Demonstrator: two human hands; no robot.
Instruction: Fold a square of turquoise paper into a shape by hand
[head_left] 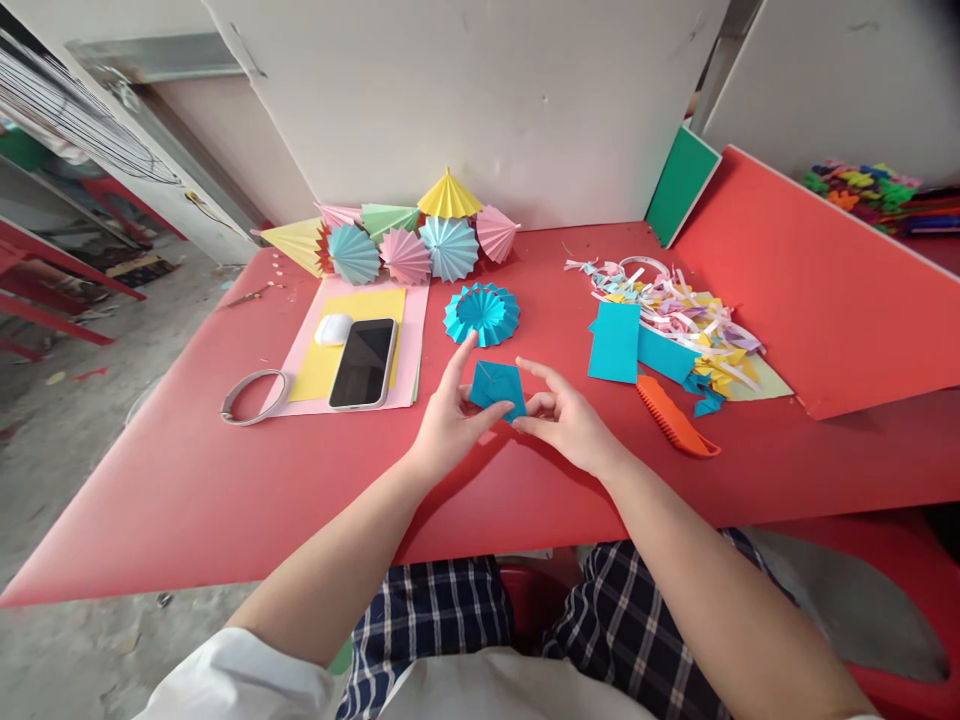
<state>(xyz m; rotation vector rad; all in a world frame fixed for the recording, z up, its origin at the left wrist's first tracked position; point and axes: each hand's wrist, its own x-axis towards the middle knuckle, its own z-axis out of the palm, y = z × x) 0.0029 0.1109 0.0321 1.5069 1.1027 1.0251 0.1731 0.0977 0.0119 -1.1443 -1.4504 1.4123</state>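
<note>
A small folded piece of blue paper (498,388) is held between my two hands above the red table. My left hand (459,408) pinches its left and lower edge, the thumb lying across its front and the index finger raised. My right hand (562,412) grips its lower right corner between thumb and bent fingers, with the index finger stretched out above. Just beyond my hands lies a round pleated blue paper rosette (481,315). To the right are a flat blue paper sheet (614,343) and an orange utility knife (675,420).
Pleated paper umbrellas (405,240) line the back. At left, a phone (364,363) and white earbuds case (333,328) rest on yellow and pink paper, beside a tape roll (255,397). Paper scraps (690,325) pile up near a leaning red board (825,290).
</note>
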